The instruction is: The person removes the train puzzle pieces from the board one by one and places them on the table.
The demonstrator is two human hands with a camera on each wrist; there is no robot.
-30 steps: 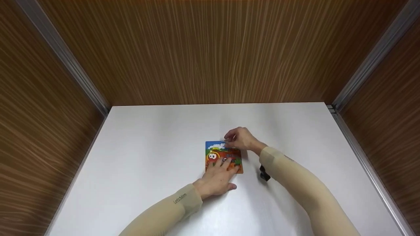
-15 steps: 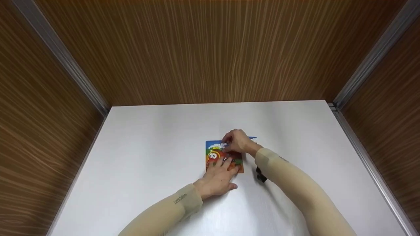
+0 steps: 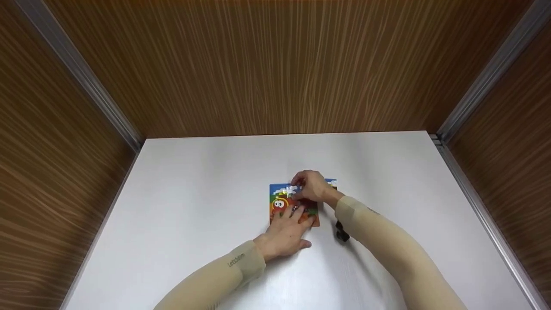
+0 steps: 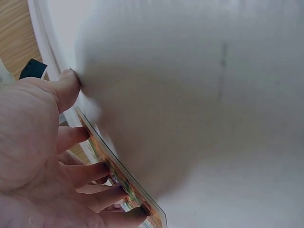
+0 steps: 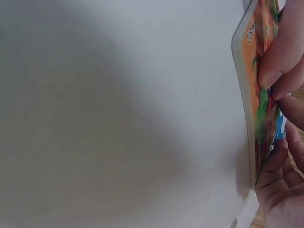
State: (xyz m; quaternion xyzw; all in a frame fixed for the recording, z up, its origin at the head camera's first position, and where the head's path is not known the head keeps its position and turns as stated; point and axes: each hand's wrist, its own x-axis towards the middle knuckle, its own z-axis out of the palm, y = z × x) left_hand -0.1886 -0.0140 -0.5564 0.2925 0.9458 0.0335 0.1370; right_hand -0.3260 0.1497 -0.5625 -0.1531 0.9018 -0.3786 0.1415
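A small cartoon picture board, blue at the top and orange below, lies on the white table. My left hand rests on its near part, fingers spread and straight over the picture. At the upper edge, my right hand has curled fingers and pinches a small puzzle piece with white and blue on it; its outline is mostly hidden by the fingers. In the right wrist view the board's thick pale edge and orange border show beside the fingers of both hands.
Beyond the right wrist, another blue-and-white picture part shows; the wrist hides the rest. A black device sits under the right forearm. Wood-grain panels stand at the back and both sides.
My right hand has shifted slightly left and down over the board's upper edge. The blue-and-white part beyond its wrist has come into view. The left hand stays in place.
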